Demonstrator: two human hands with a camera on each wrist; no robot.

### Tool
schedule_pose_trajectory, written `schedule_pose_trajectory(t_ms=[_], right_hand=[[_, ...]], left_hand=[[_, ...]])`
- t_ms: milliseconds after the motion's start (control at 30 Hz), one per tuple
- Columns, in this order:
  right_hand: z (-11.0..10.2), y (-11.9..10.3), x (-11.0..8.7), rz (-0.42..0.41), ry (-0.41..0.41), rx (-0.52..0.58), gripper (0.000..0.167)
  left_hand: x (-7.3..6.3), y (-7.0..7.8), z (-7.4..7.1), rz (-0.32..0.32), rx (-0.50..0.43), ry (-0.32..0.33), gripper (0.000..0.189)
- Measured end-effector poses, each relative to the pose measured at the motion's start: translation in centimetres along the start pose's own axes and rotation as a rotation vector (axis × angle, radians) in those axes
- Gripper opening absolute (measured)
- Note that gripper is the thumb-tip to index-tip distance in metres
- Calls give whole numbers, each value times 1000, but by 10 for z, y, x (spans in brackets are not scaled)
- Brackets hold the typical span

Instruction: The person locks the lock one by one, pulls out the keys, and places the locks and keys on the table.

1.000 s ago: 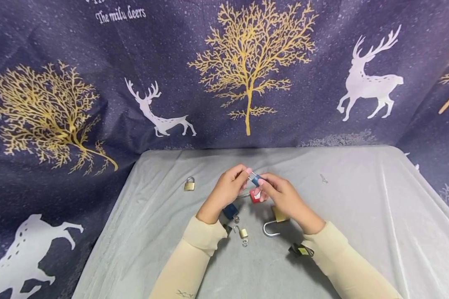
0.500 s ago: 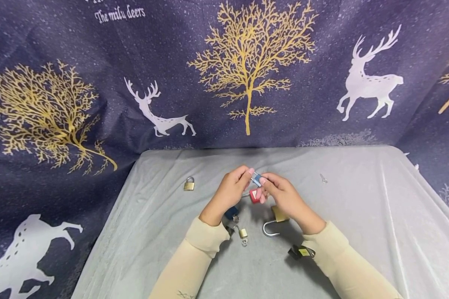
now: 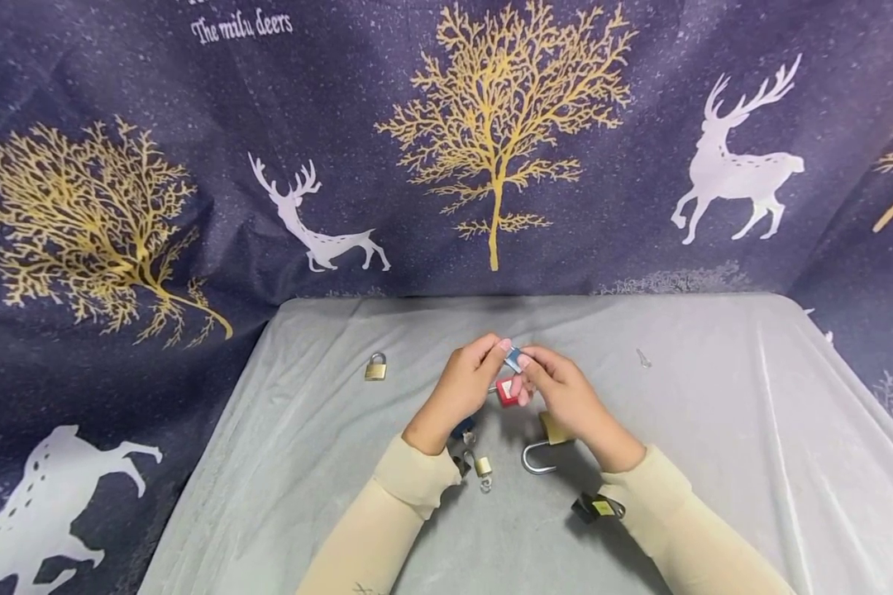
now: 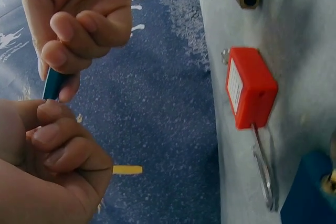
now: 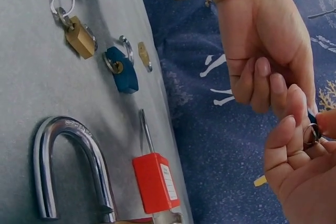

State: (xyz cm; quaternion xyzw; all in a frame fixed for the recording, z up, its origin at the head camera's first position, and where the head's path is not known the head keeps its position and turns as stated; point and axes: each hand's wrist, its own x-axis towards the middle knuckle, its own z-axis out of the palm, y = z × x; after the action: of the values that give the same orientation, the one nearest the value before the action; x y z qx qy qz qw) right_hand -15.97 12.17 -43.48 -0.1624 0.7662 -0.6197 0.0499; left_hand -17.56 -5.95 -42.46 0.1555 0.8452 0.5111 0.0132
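Above the table, both hands hold a small blue padlock (image 3: 514, 359). My left hand (image 3: 463, 382) pinches it at the shackle end, its thumb tip covering most of the shackle. From the other side my right hand (image 3: 565, 387) grips the blue body between thumb and curled fingers. In the left wrist view only a narrow side of the blue padlock (image 4: 54, 83) shows between the hands. A small metal ring (image 5: 311, 134) hangs by the right fingers in the right wrist view. Below the hands lies a red padlock (image 3: 506, 392) with a white label and long shackle.
Around the hands lie a large brass padlock with its shackle open (image 3: 539, 457), a small brass padlock (image 3: 484, 467), a larger blue padlock (image 5: 125, 74) and a black one (image 3: 594, 507). Another brass padlock (image 3: 375, 368) is at left. Keys (image 3: 643, 358) lie at right on the grey cloth (image 3: 714, 430).
My left hand has shifted slightly right, closer to my right hand. Less of the blue padlock's silver shackle shows between them now. The padlocks on the table stay put.
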Motion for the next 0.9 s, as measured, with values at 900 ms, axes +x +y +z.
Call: schedule_pose_trajectory(t_ms=[900], right_hand=[[1, 1, -1, -91, 118, 217, 23]], left_hand=[[7, -7, -12, -21, -239, 37, 42]])
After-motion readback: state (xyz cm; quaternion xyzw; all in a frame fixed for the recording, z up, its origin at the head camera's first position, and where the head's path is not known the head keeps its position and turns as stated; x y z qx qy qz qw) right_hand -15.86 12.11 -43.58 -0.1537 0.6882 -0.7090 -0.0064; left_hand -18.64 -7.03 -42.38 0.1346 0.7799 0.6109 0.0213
